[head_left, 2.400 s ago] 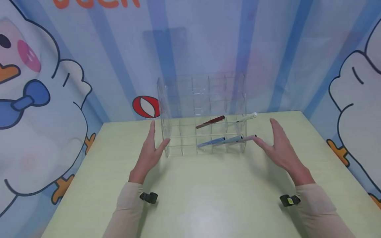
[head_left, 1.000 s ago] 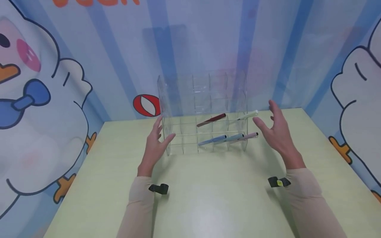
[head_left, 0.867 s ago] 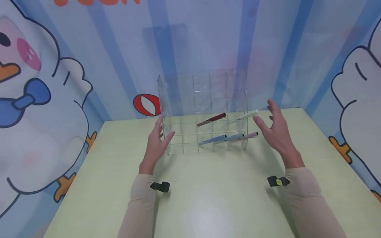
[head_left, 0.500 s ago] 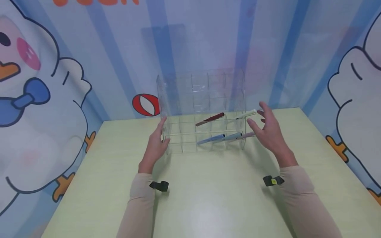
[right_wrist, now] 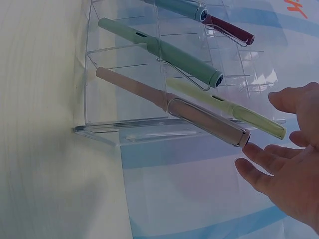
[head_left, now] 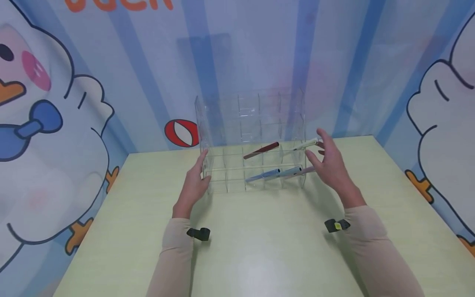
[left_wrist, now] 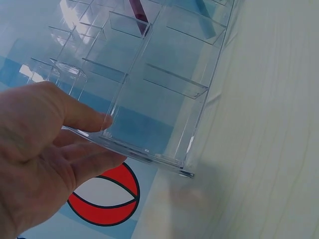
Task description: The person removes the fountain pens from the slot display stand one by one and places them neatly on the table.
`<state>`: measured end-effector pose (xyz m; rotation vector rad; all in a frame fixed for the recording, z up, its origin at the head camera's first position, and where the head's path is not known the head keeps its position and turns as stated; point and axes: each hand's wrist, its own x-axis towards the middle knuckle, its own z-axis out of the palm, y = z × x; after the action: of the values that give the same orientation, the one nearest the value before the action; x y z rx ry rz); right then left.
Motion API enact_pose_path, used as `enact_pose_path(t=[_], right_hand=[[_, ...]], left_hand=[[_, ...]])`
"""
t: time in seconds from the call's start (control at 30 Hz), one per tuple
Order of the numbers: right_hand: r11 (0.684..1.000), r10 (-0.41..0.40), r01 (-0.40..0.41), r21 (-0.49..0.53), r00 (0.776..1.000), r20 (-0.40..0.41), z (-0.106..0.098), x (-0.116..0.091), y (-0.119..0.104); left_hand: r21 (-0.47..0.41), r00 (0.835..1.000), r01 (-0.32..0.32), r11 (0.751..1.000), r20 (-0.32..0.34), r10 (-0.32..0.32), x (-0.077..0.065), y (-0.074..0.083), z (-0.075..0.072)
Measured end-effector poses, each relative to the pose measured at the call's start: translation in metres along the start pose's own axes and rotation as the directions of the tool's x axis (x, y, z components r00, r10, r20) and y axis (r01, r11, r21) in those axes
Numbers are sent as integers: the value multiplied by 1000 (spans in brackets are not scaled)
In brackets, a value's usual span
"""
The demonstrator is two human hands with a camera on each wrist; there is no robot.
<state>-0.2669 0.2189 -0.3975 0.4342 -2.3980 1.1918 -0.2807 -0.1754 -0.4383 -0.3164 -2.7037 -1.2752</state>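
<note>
A clear acrylic pen rack (head_left: 224,169) with square compartments stands at the back of the table. My left hand (head_left: 192,186) grips its left side panel, thumb inside and fingers outside in the left wrist view. Capped pens lean in the rack: a blue pen (head_left: 265,175), a green pen (right_wrist: 184,62) and a pink pen (right_wrist: 209,122) in the lower row, a dark red pen (head_left: 261,151) and a pale yellow-green pen (right_wrist: 249,117) above. By the rack's right side, my right hand (head_left: 331,165) has thumb and fingers spread around the pale pen's cap end, apart from it.
The light wooden table (head_left: 252,243) stretches in front of the rack. Behind it hangs a blue striped backdrop (head_left: 148,74) with cartoon ducks and a red ball printed on it. Several upper compartments of the rack show no pens.
My left hand has moved in from beside the rack and taken hold of its left panel. My right hand has shifted left, nearer the pale pen's end. The pens keep their places.
</note>
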Motion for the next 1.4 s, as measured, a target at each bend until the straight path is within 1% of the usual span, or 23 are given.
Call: enact_pose_path(t=[0.17,0.37,0.53,0.67,0.8,1.03,1.23,1.4], right_hand=[[1000,-3,3,2,1000,-8,3,2,2],[1000,-16,16,-6,1000,-24,6,5,4],[999,-42,42,2,999,-33,7,7,2],[998,-63,63,0,997,-42,9,8,4],[998,-60,61,12,997,-50,12,9,9],[999,-44,42,-15,992,-115,16,9,11],[1000,-20,19,-5,988,-154,17,10,9],[999,-34,34,-2,978,-207,20,12,8]], left_hand=[[15,1000,1,1000,4,-2,-1,-1,0],[18,1000,-30,999,-6,30,-1,-2,0],[26,999,-43,999,-3,43,-2,-3,-1],[23,999,-42,999,-4,42,-1,-4,-1],[14,1000,-31,999,0,31,-1,-4,-1],[-7,999,-31,999,11,31,-2,-4,-1],[-7,999,-29,1000,14,29,-2,-5,0],[-1,1000,-29,1000,4,29,-2,-6,-1]])
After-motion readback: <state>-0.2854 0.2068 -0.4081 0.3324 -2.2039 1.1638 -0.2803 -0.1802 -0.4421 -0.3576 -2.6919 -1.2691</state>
